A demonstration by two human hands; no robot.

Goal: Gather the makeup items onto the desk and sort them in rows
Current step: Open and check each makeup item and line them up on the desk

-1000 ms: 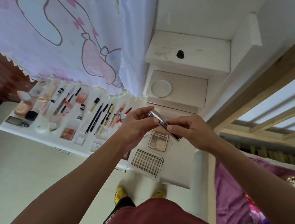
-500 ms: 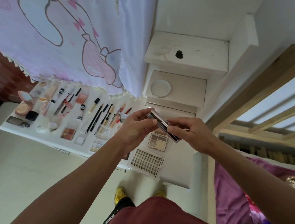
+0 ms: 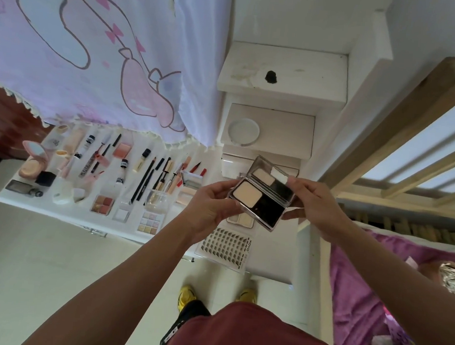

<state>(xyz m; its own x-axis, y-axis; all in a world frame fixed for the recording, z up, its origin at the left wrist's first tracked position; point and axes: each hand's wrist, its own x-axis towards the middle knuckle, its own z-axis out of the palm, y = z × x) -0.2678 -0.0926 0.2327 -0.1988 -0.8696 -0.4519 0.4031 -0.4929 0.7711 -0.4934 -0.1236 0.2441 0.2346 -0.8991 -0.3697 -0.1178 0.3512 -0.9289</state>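
I hold a rectangular powder compact (image 3: pixel 259 199) in the air over the right end of the white desk (image 3: pixel 271 257). Its lid stands open, showing a beige pan and a dark compartment. My left hand (image 3: pixel 212 206) grips the base at its left edge. My right hand (image 3: pixel 313 203) pinches the lid's right edge. On the desk below lie an eyeshadow palette (image 3: pixel 240 219), partly hidden by the compact, and a lash sheet (image 3: pixel 224 245). Rows of makeup fill the desk to the left: pencils (image 3: pixel 145 181), tubes, bottles, small palettes (image 3: pixel 149 222) and a round pink compact (image 3: pixel 32 161).
A pink-and-white cartoon curtain (image 3: pixel 94 53) hangs over the desk's far edge. White steps (image 3: pixel 283 70) with a round dish (image 3: pixel 243 131) rise behind the desk. A wooden bed frame (image 3: pixel 415 127) and purple bedding (image 3: pixel 361 291) lie to the right. My yellow shoes (image 3: pixel 188 296) stand on pale floor.
The compact was closed and held edge-on between both hands. Now its lid is open and its inside faces me.
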